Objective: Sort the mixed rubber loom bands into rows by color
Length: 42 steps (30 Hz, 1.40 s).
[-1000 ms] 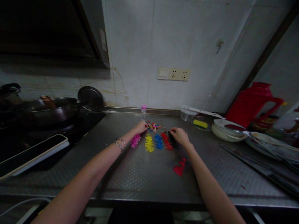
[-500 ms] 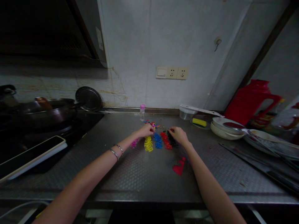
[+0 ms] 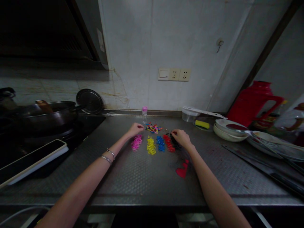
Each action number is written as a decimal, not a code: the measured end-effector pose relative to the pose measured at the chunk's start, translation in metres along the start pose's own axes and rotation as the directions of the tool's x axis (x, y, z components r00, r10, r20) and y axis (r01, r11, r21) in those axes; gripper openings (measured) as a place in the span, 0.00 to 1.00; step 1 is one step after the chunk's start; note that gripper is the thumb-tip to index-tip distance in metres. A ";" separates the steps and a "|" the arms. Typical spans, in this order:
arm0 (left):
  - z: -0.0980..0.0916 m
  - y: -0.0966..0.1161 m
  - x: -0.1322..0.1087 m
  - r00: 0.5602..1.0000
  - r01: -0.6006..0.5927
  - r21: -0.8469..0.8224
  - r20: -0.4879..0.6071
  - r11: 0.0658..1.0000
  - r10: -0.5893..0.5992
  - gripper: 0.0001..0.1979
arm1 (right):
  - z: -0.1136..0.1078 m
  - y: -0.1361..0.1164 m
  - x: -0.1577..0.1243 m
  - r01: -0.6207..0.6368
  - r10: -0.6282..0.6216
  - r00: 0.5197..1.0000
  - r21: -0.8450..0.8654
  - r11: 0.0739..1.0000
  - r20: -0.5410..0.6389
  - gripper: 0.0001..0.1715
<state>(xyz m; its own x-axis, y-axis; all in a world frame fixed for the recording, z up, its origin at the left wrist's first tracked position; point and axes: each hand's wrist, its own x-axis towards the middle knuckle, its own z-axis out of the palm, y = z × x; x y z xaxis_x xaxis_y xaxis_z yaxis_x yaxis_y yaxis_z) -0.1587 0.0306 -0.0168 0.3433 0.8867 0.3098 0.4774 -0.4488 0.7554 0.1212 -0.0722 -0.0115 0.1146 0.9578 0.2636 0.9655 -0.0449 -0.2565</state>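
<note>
Small coloured pieces lie sorted in rows on the steel counter [image 3: 142, 177]: pink [image 3: 136, 142], yellow [image 3: 151, 145], blue [image 3: 161, 143], red [image 3: 168, 143] and black [image 3: 176, 144]. Behind them sits a mixed pile [image 3: 153, 128]. My left hand [image 3: 135, 129] rests curled just above the pink row, fingers pinched; what they hold is too small to name. My right hand [image 3: 181, 138] is curled over the top of the black row, fingertips pinched at the pieces. A small bottle with a pink cap [image 3: 144, 114] stands behind the mixed pile.
A dark pan [image 3: 45, 114] sits on the stove at left, with a flat tablet-like device [image 3: 30, 160] in front. At right are stacked plates [image 3: 229, 129], a red jug [image 3: 255, 103], a yellow sponge [image 3: 202, 124] and a clear tub [image 3: 189, 114]. A red scrap [image 3: 182, 170] lies near my right forearm.
My left hand went right to the mixed pile half a second ago, then drew back left to the top of the pink row. My right hand has stayed at the black row.
</note>
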 end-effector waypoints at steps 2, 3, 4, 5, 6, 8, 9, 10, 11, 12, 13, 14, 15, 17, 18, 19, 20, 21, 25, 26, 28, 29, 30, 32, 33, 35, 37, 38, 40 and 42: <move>-0.007 -0.019 -0.002 0.995 0.066 -0.075 -0.076 0.995 -0.072 0.10 | 0.000 -0.001 -0.001 0.011 -0.011 1.000 -0.008 1.000 0.001 0.16; -0.009 -0.027 -0.004 0.992 0.086 -0.105 -0.088 0.991 -0.095 0.10 | 0.000 -0.002 -0.001 0.017 -0.017 1.000 -0.013 1.000 0.003 0.16; -0.010 -0.033 -0.005 0.988 0.096 -0.131 -0.109 0.987 -0.111 0.10 | 0.000 -0.004 -0.001 0.023 -0.023 1.000 -0.018 1.000 0.005 0.15; -0.010 -0.038 -0.007 0.985 0.101 -0.150 -0.125 0.984 -0.120 0.10 | -0.001 -0.006 -0.002 0.031 -0.031 0.999 -0.022 0.999 0.007 0.15; -0.009 -0.041 -0.008 0.983 0.101 -0.164 -0.138 0.981 -0.124 0.11 | -0.002 -0.009 -0.002 0.041 -0.041 0.999 -0.025 0.999 0.007 0.15; -0.007 -0.042 -0.010 0.982 0.096 -0.173 -0.147 0.980 -0.122 0.11 | -0.005 -0.016 -0.003 0.068 -0.068 0.998 -0.023 0.997 0.000 0.15; -0.006 -0.042 -0.011 0.983 0.095 -0.170 -0.142 0.981 -0.120 0.11 | -0.007 -0.020 -0.002 0.085 -0.085 0.996 -0.017 0.996 -0.002 0.15; -0.005 -0.041 -0.011 0.983 0.096 -0.164 -0.137 0.982 -0.120 0.11 | -0.009 -0.024 -0.001 0.105 -0.105 0.994 -0.007 0.994 -0.001 0.15; -0.005 -0.040 -0.012 0.984 0.099 -0.157 -0.134 0.983 -0.120 0.11 | -0.010 -0.029 0.000 0.128 -0.128 0.992 0.005 0.992 0.007 0.15; -0.005 -0.039 -0.012 0.983 0.101 -0.151 -0.136 0.983 -0.122 0.11 | -0.011 -0.034 0.002 0.151 -0.152 0.988 0.016 0.988 0.024 0.16; -0.005 -0.038 -0.012 0.982 0.104 -0.148 -0.140 0.983 -0.125 0.11 | -0.011 -0.038 0.005 0.177 -0.178 0.983 0.024 0.984 0.047 0.16; -0.005 -0.038 -0.012 0.982 0.105 -0.148 -0.143 0.983 -0.127 0.11 | -0.010 -0.043 0.008 0.201 -0.202 0.976 0.027 0.979 0.078 0.17; -0.006 -0.038 -0.012 0.981 0.105 -0.151 -0.144 0.983 -0.127 0.11 | -0.009 -0.047 0.011 0.222 -0.223 0.969 0.026 0.975 0.109 0.17; -0.006 -0.037 -0.013 0.982 0.100 -0.159 -0.144 0.982 -0.124 0.11 | -0.005 -0.054 0.019 0.253 -0.253 0.954 0.025 0.967 0.163 0.18; -0.006 -0.037 -0.013 0.982 0.099 -0.162 -0.146 0.982 -0.123 0.11 | -0.002 -0.057 0.022 0.263 -0.264 0.948 0.028 0.964 0.179 0.18; -0.006 -0.036 -0.014 0.981 0.097 -0.164 -0.149 0.982 -0.122 0.11 | 0.001 -0.060 0.026 0.271 -0.273 0.944 0.033 0.962 0.188 0.18; -0.006 -0.035 -0.014 0.981 0.097 -0.164 -0.153 0.982 -0.122 0.11 | 0.004 -0.062 0.029 0.274 -0.276 0.942 0.039 0.961 0.192 0.18; -0.006 -0.034 -0.015 0.980 0.097 -0.164 -0.155 0.982 -0.123 0.11 | 0.006 -0.064 0.032 0.272 -0.276 0.942 0.045 0.961 0.193 0.18; -0.006 -0.031 -0.017 0.982 0.097 -0.156 -0.147 0.983 -0.121 0.11 | 0.016 -0.067 0.041 0.241 -0.245 0.950 0.046 0.969 0.195 0.14; -0.007 -0.031 -0.017 0.982 0.098 -0.154 -0.145 0.983 -0.121 0.11 | 0.018 -0.067 0.043 0.242 -0.245 0.950 0.040 0.969 0.192 0.13; -0.007 -0.032 -0.017 0.982 0.101 -0.152 -0.141 0.983 -0.123 0.12 | 0.021 -0.066 0.046 0.256 -0.257 0.948 0.028 0.966 0.190 0.12; -0.007 -0.033 -0.017 0.982 0.101 -0.151 -0.140 0.983 -0.123 0.12 | 0.023 -0.066 0.047 0.265 -0.265 0.945 0.023 0.964 0.190 0.12; -0.007 -0.033 -0.016 0.983 0.100 -0.149 -0.140 0.984 -0.121 0.12 | 0.024 -0.066 0.048 0.271 -0.269 0.945 0.017 0.963 0.188 0.13; -0.006 -0.035 -0.016 0.983 0.098 -0.144 -0.142 0.985 -0.118 0.12 | 0.027 -0.066 0.049 0.274 -0.271 0.944 0.006 0.962 0.187 0.12; -0.006 -0.036 -0.016 0.983 0.095 -0.140 -0.141 0.986 -0.115 0.12 | 0.028 -0.066 0.049 0.275 -0.270 0.944 0.001 0.961 0.189 0.12; -0.006 -0.037 -0.015 0.984 0.093 -0.128 -0.141 0.987 -0.111 0.12 | 0.030 -0.066 0.050 0.266 -0.260 0.945 -0.008 0.964 0.199 0.12; -0.006 -0.038 -0.015 0.984 0.090 -0.114 -0.146 0.989 -0.106 0.12 | 0.031 -0.066 0.051 0.257 -0.249 0.947 -0.012 0.966 0.205 0.12; -0.005 -0.038 -0.015 0.983 0.088 -0.109 -0.150 0.990 -0.104 0.12 | 0.031 -0.066 0.051 0.251 -0.243 0.949 -0.012 0.968 0.200 0.12; -0.005 -0.039 -0.015 0.982 0.086 -0.107 -0.156 0.991 -0.102 0.12 | 0.030 -0.064 0.052 0.242 -0.237 0.954 -0.006 0.970 0.182 0.12; -0.005 -0.040 -0.014 0.983 0.080 -0.113 -0.157 0.990 -0.097 0.12 | 0.027 -0.062 0.053 0.229 -0.227 0.962 0.007 0.973 0.154 0.12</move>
<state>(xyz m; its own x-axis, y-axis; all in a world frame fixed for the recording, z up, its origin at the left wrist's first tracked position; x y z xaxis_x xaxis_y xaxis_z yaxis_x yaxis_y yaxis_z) -0.1867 0.0366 -0.0484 0.1637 0.9325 0.3221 0.4084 -0.3612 0.8383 0.0608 -0.0108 -0.0061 -0.1453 0.9749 0.1689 0.9645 0.1776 -0.1955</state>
